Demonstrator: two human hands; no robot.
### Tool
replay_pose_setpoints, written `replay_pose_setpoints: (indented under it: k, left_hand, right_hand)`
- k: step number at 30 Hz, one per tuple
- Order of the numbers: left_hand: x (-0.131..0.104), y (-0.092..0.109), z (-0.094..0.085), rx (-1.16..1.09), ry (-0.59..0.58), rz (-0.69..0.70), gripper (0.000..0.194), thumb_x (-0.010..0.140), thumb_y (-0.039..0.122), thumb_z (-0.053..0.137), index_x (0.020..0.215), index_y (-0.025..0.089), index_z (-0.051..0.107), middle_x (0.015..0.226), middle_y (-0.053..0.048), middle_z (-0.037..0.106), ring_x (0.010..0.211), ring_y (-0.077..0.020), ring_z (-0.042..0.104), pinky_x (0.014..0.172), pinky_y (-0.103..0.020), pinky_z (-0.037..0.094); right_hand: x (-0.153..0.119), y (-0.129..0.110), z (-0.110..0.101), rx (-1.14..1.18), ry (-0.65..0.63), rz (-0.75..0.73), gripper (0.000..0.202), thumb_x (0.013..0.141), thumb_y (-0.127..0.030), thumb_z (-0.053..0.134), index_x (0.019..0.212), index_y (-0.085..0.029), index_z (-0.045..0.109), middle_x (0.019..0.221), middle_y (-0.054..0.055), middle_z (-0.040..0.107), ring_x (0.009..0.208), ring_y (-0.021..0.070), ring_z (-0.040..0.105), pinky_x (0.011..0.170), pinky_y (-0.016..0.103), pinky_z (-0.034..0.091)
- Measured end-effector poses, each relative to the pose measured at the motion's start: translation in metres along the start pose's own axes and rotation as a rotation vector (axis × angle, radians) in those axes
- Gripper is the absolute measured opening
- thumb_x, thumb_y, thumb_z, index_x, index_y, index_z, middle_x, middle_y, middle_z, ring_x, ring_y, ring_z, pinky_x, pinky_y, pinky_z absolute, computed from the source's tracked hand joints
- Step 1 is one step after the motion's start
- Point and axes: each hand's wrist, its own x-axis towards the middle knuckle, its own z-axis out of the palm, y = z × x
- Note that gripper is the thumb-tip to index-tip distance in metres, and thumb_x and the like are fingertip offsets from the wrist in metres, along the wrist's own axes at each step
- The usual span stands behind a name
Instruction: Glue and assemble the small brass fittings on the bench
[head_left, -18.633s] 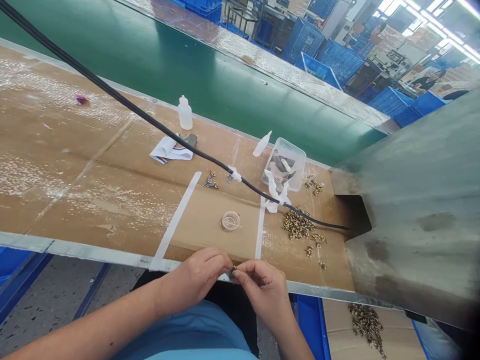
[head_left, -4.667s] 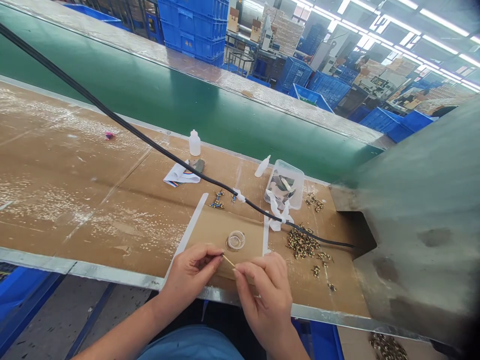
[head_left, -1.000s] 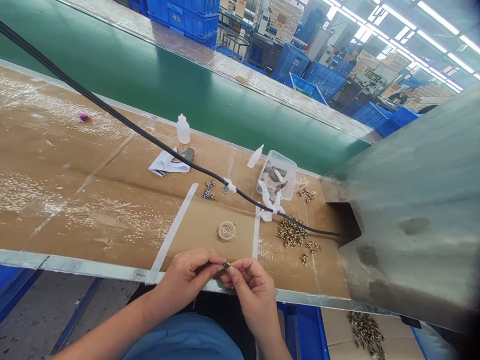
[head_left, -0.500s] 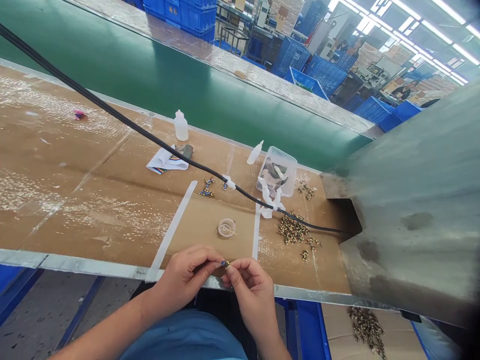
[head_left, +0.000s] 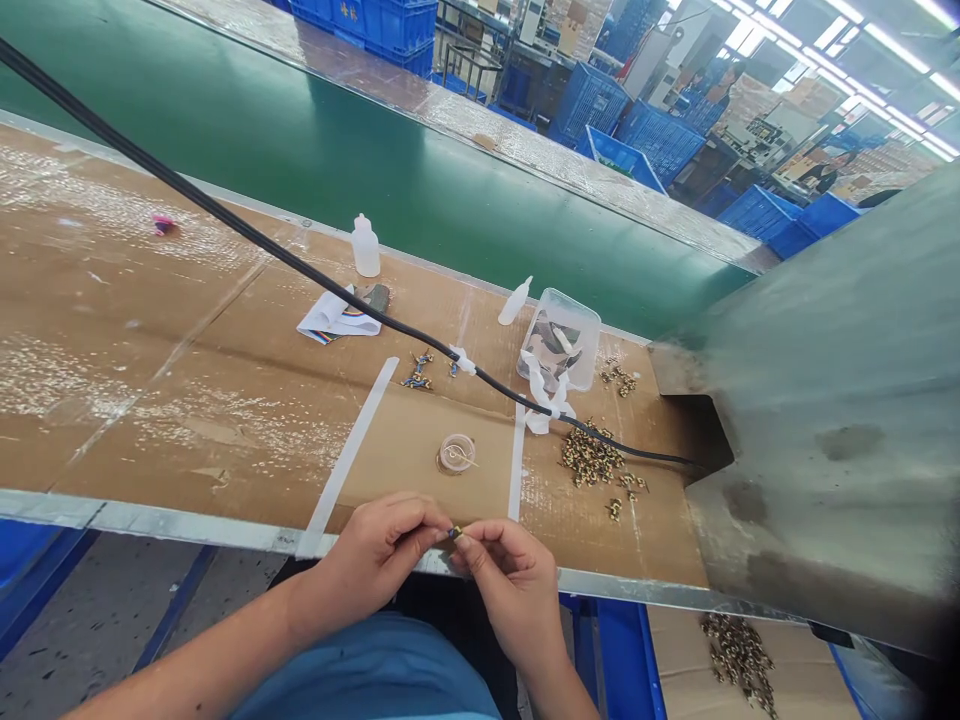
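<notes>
Between my two hands, just above the table's front edge, is a small blue and brass-coloured part [head_left: 454, 533]. My left hand [head_left: 390, 545] pinches its blue end with thumb and forefinger. On the other side my right hand [head_left: 510, 570] is closed on the brass-coloured end, its fingers curled. The part is too small to make out in detail. Beyond the hands a small round clear cup [head_left: 457, 454] with a thin pale stick across it stands on a cardboard sheet [head_left: 397, 450] taped at both sides. Several similar blue and brass parts [head_left: 418, 370] lie behind the sheet.
A pile of brass-coloured parts [head_left: 589, 455] lies right of the sheet, near a clear plastic box [head_left: 574, 330]. A black cable [head_left: 262, 240] crosses over the table. Two white bottles [head_left: 366, 248] stand behind. A metal housing [head_left: 840, 430] bounds the right, a green belt [head_left: 360, 150] the back.
Both hands keep their grip on the small part, with only slight finger movement. The whole view has shifted slightly.
</notes>
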Motion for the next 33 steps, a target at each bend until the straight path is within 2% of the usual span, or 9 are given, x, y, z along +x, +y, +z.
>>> replay_pose_setpoints:
  k: [13,33]
  left_hand:
    - [0.000,0.000,-0.001,-0.024,-0.039,-0.038,0.017,0.091,0.012,0.046,0.087,0.018,0.062,0.080,-0.001,0.065,0.076,-0.0133,0.060,0.070,-0.022,0.044]
    - [0.003,0.002,-0.004,-0.067,-0.055,-0.065,0.017,0.090,0.013,0.047,0.086,0.017,0.063,0.080,-0.002,0.065,0.077,-0.0134,0.060,0.071,-0.023,0.046]
  right_hand:
    - [0.008,-0.012,-0.007,-0.169,-0.059,-0.145,0.013,0.085,-0.021,0.061,0.075,-0.019,0.070,0.069,0.001,0.067,0.064,0.0143,0.060,0.060,0.023,0.046]
    - [0.011,-0.016,-0.010,-0.218,-0.097,-0.204,0.013,0.085,-0.018,0.061,0.076,-0.019,0.070,0.071,0.000,0.068,0.068,0.0143,0.061,0.063,0.023,0.045]
